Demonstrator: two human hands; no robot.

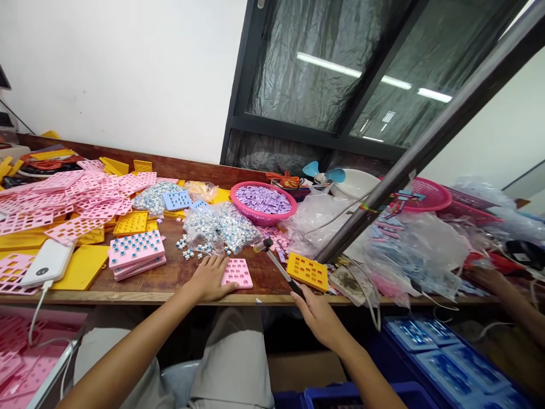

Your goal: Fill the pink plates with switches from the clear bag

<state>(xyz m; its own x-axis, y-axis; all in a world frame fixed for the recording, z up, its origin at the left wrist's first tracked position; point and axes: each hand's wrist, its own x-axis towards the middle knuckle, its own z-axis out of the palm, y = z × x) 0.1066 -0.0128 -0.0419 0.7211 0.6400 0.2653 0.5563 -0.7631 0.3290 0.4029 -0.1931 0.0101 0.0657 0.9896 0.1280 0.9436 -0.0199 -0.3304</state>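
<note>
My left hand [209, 279] lies with fingers spread on the left part of a pink plate with square holes [240, 272] at the table's front edge. In my right hand [317, 315] is a small hammer [281, 266], gripped by its black handle. Its metal shaft points up and left, and the head is right of and beyond the pink plate, apart from it. A yellow plate with square openings [307, 271] lies just right of the hammer. Behind my left hand, small white-and-blue switches [238, 230] spill from clear bags.
Left stand stacked pink plates with blue switches [136, 247], a white power bank [49, 262] and loose pink plates [93, 196]. A pink basket [264, 218] holds purple pieces. A metal post [383, 199] slants across the right. Another person's arm [498, 284] reaches in at far right.
</note>
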